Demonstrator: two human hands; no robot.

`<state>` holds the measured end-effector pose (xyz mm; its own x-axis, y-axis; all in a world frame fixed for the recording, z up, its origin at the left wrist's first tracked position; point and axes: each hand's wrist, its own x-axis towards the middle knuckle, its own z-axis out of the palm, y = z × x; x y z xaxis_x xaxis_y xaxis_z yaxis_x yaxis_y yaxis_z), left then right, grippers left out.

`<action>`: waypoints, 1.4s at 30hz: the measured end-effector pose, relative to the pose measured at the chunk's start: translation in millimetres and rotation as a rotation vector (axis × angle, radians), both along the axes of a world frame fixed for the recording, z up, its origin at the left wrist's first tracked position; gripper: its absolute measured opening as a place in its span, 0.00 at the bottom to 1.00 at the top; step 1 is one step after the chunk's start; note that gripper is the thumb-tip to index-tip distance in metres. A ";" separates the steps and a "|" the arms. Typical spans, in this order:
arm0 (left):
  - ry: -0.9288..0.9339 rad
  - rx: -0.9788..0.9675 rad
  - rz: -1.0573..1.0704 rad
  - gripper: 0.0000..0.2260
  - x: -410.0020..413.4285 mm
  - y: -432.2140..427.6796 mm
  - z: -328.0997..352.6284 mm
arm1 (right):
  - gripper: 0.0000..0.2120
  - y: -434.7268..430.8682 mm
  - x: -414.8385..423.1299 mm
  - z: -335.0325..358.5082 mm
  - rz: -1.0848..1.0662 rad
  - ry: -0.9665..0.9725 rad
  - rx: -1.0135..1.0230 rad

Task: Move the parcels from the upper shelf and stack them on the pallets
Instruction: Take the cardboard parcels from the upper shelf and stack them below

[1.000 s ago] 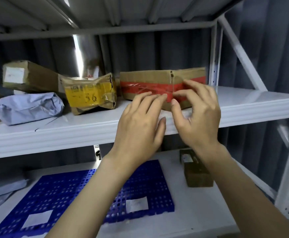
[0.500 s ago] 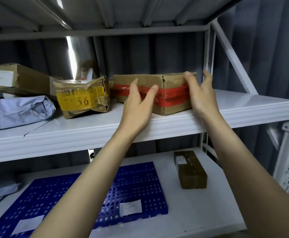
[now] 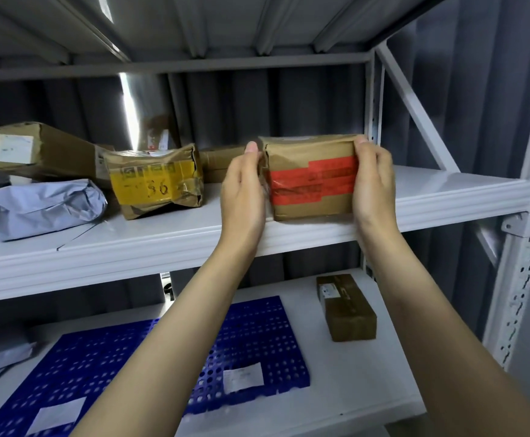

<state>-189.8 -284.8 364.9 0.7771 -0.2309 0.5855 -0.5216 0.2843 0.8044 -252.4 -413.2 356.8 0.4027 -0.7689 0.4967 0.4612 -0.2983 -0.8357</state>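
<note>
Both hands clamp the red-taped parcel [image 3: 311,181] between them; the left hand [image 3: 241,197] presses against its left side with the thumb pointing up at the top corner, and the right hand [image 3: 372,187] curls round its right side with the thumb hooked over the top edge. The parcel sits at the front lip of the upper shelf [image 3: 446,197], towards the right end; whether its base touches the shelf I cannot tell. Its red-banded face is turned towards the camera, the tape stripes running left to right; that face is a little wider than tall, and how far the parcel runs back is hidden, so its long axis cannot be told. Just left of it stands a yellow-taped parcel [image 3: 155,182], then a grey bag [image 3: 43,206] with a long brown box [image 3: 43,151] behind; on the lower shelf [image 3: 336,373] lie a blue pallet [image 3: 150,357] and, apart to its right, a small brown box [image 3: 347,307] lying front to back.
</note>
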 end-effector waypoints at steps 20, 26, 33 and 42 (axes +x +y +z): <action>0.230 -0.065 -0.350 0.26 -20.4 104.9 -29.2 | 0.18 108.4 -49.3 -30.8 0.055 -0.320 0.272; 0.246 0.060 -0.434 0.21 -30.8 128.1 -46.4 | 0.29 131.0 -62.2 -43.6 0.121 -0.282 0.314; 0.194 0.208 -0.593 0.27 -33.8 154.6 -85.0 | 0.39 134.0 -76.6 -95.2 0.206 -0.223 0.429; 0.122 0.447 -0.702 0.32 -45.2 177.5 -156.0 | 0.34 164.5 -99.0 -202.7 0.128 -0.320 0.708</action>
<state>-235.0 -107.3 208.9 0.4180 -0.8748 0.2451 -0.2450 0.1513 0.9576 -351.4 -248.8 154.1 0.4293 -0.9031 0.0128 0.7063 0.3269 -0.6279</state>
